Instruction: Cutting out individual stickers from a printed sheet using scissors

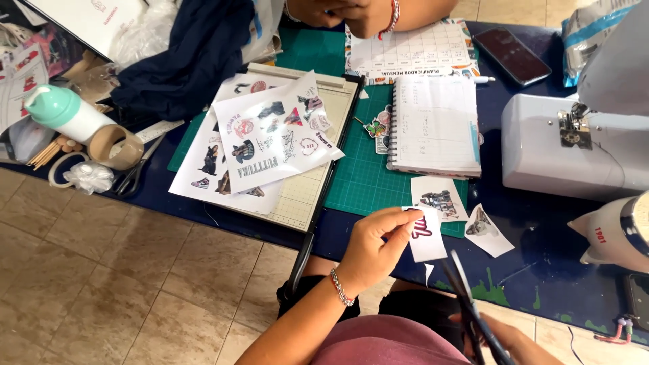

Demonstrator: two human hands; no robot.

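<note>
The left hand [370, 245] pinches a small white printed paper cutout [426, 236] just below the green cutting mat [368, 179]; the right hand [510, 341] grips open black scissors [473, 307], best kept close along the print's outline.

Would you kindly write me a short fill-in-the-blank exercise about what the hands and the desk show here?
1. The left hand pinches a small paper cutout between its ____.
2. The right hand holds a pair of ____, blades open.
3. The spiral notebook lies on a ____ cutting mat.
4. The white sewing machine stands to the ____ of the notebook.

Missing words: fingers; scissors; green; right
</note>
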